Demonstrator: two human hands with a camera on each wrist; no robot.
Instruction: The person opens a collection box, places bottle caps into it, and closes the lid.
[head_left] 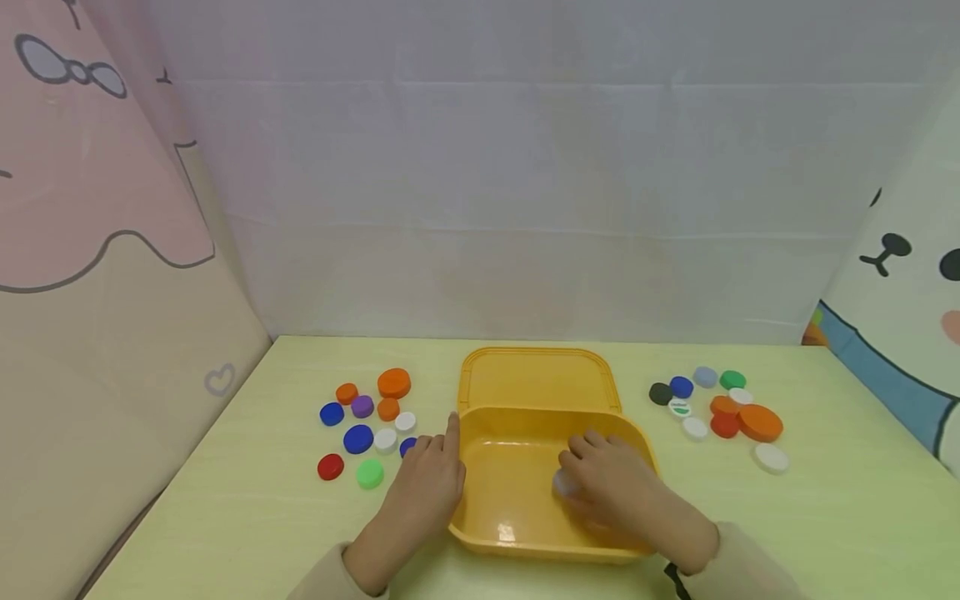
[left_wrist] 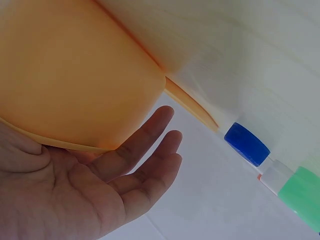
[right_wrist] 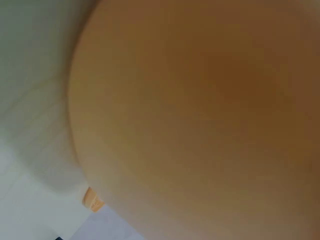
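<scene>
**Pale round cap in the right hand, inside a yellow tub**

A glossy yellow plastic tub (head_left: 517, 471) with rounded corners, sloping walls and a narrow rim stands upright on a pale yellow-green table (head_left: 225, 533). A bright highlight shows on its floor near the close wall.

Inside the tub, towards its right side, the right hand (head_left: 611, 483) pinches a small, round, whitish-lilac cap (head_left: 563, 483) with bent fingers; the cap is blurred and partly covered, and the thumb is hidden.

The left hand (head_left: 427, 479) lies against the tub's left rim, forefinger straight along it, the other fingers relaxed and slightly bent outside the wall.

Just behind the tub, a flat yellow plastic lid (head_left: 536, 379) with rounded corners and a ridged border lies on the table.

Left of the tub are scattered round caps in orange, purple, blue, white, red and light green. Right of it lies another scatter: black, blue, pale blue, green, white, orange and red.
</scene>
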